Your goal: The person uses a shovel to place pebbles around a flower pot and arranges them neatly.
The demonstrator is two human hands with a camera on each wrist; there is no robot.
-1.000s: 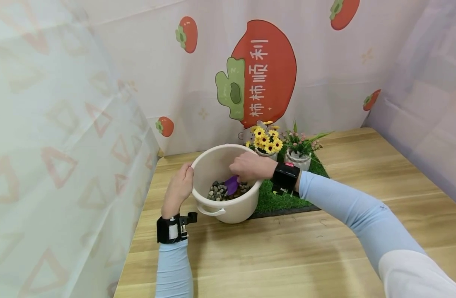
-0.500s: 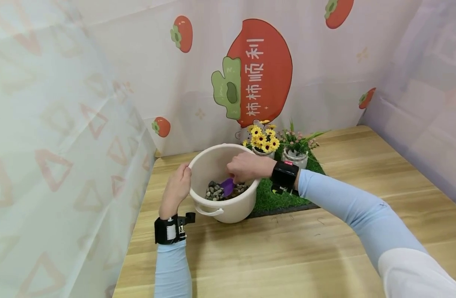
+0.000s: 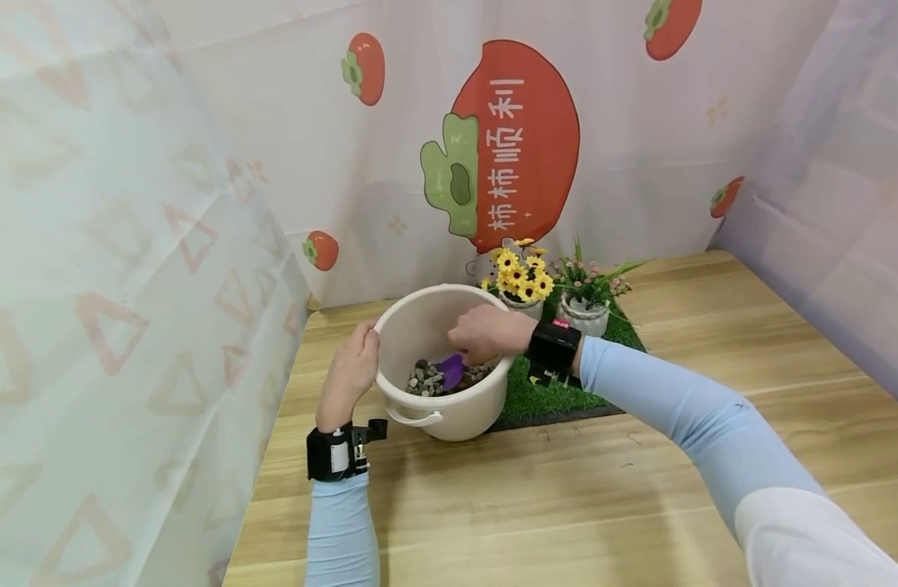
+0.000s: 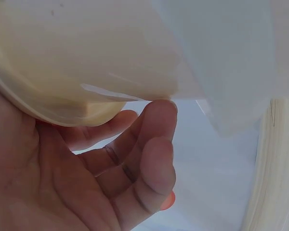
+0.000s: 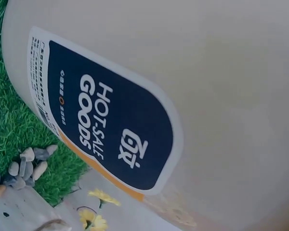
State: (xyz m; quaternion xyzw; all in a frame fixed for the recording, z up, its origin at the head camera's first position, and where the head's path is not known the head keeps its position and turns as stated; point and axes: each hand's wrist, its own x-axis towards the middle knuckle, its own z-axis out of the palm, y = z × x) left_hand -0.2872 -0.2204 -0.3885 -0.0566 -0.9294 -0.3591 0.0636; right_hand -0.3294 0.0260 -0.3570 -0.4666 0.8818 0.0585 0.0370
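A cream bucket (image 3: 466, 420) stands on the wooden table, with grey and brown pebbles (image 3: 425, 380) at its bottom. My left hand (image 3: 351, 368) grips the bucket's left rim; in the left wrist view its curled fingers (image 4: 156, 163) lie against the outside wall. My right hand (image 3: 490, 333) reaches over the right rim into the bucket. It holds a small purple scoop (image 3: 452, 372) by the handle, which the fingers hide, and the scoop's blade is down among the pebbles. The right wrist view shows only the bucket's outer wall with a dark blue label (image 5: 111, 115).
Artificial grass (image 3: 547, 398) lies right of the bucket. On it stand a pot of yellow flowers (image 3: 518, 281) and a pot of pink flowers (image 3: 584, 314). Several loose stones (image 5: 26, 168) lie on the grass. A printed cloth (image 3: 390, 179) hangs behind the table (image 3: 493, 505).
The right hand sits slightly lower inside the bucket, and the scoop has shifted a little among the pebbles. The left hand keeps its grip on the rim, and the bucket stays in place.
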